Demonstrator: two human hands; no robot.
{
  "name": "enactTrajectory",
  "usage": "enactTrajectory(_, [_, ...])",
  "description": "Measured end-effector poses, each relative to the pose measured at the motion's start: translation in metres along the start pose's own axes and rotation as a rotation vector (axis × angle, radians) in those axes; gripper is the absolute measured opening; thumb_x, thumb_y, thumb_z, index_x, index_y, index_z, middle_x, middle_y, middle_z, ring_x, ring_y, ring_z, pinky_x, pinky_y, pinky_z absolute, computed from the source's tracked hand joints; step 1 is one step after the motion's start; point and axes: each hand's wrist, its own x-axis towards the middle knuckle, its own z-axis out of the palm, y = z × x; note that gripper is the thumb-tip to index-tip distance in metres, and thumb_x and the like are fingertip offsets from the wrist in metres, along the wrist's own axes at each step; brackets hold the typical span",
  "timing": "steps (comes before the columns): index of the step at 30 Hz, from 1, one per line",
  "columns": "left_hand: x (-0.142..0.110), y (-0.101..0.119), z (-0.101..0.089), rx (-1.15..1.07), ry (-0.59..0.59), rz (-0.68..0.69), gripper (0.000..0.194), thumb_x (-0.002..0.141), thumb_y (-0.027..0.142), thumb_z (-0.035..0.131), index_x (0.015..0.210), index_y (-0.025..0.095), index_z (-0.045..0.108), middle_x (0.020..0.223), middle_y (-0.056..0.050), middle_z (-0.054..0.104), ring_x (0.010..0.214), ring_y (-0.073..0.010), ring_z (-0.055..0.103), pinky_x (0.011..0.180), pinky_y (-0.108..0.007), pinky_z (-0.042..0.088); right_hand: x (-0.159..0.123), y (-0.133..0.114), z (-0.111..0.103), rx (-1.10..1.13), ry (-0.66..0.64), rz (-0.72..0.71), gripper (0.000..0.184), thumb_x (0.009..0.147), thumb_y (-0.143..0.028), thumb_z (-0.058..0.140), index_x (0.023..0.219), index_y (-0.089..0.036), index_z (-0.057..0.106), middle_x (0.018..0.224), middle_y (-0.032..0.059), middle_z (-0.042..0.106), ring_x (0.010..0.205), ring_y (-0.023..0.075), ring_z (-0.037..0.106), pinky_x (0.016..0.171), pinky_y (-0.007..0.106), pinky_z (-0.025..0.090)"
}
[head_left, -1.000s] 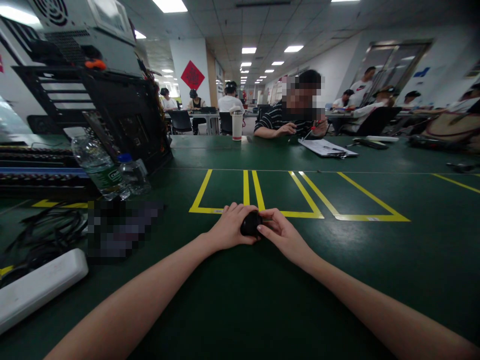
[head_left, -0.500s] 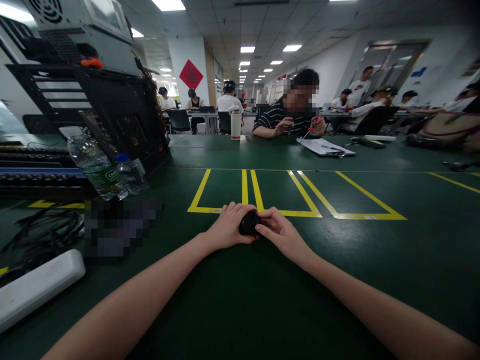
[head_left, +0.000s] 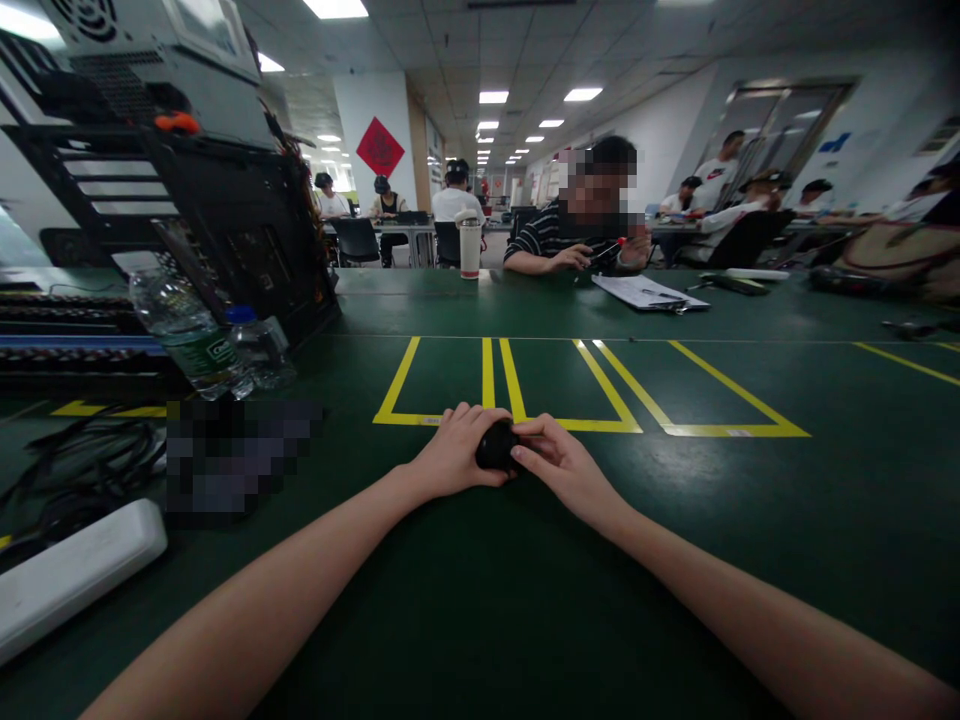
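my left hand (head_left: 459, 455) grasps black object (head_left: 493, 447), right hand (head_left: 566, 465) pinches it | beside yellow tape (head_left: 604, 426) | uneven pressure could eject it

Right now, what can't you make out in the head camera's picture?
Head view, black object: its sides, covered by the left hand and right hand.
Head view, paper: any writing, too small.
Head view, white bar: one end, cut off by the left edge.
Head view, dark patch beside the cables: blurred into blocks.
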Motion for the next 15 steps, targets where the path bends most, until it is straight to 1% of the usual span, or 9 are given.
enactTrajectory(3, [-0.0004, -0.0004, 0.0002, -0.013, -0.007, -0.013, 0.059, 0.062, 0.037, 0.067, 0.113, 0.025, 0.038, 0.105, -0.004, 0.049, 0.088, -0.023, 0.042, 0.075, -0.036, 0.033, 0.0019, 0.0001, -0.0019, -0.017, 0.008, 0.057, 0.022, 0.078, -0.024, 0.052, 0.1, -0.022, 0.047, 0.106, 0.0033, 0.05, 0.103, 0.0187, 0.051, 0.085, 0.038, 0.046])
enactTrajectory(6, [-0.0007, -0.0008, 0.0002, -0.023, -0.01, -0.01, 0.06, 0.062, 0.037, 0.066, 0.114, 0.024, 0.038, 0.105, -0.004, 0.049, 0.088, -0.023, 0.042, 0.075, -0.036, 0.033, 0.0023, 0.0014, -0.0037, -0.024, -0.027, 0.104, 0.027, 0.079, -0.025, 0.052, 0.104, -0.021, 0.046, 0.107, 0.0046, 0.051, 0.102, 0.0188, 0.051, 0.089, 0.041, 0.043])
enactTrajectory(11, [-0.0006, -0.0003, -0.0004, -0.007, -0.011, -0.013, 0.06, 0.062, 0.034, 0.066, 0.114, 0.024, 0.038, 0.104, -0.004, 0.049, 0.088, -0.0235, 0.042, 0.075, -0.037, 0.033, -0.0016, 0.0004, -0.0031, -0.016, -0.063, 0.036, 0.028, 0.075, -0.021, 0.056, 0.101, -0.024, 0.045, 0.106, 0.0025, 0.051, 0.103, 0.0184, 0.051, 0.087, 0.038, 0.044])
enactTrajectory(15, [-0.0007, 0.0002, -0.0005, -0.017, -0.008, -0.017, 0.059, 0.063, 0.036, 0.066, 0.113, 0.025, 0.038, 0.104, -0.004, 0.049, 0.088, -0.0234, 0.042, 0.075, -0.037, 0.033, -0.0011, -0.0021, -0.0021, 0.016, -0.04, 0.013, 0.019, 0.077, -0.024, 0.054, 0.095, -0.023, 0.047, 0.101, 0.0018, 0.051, 0.1, 0.0178, 0.052, 0.083, 0.036, 0.047])
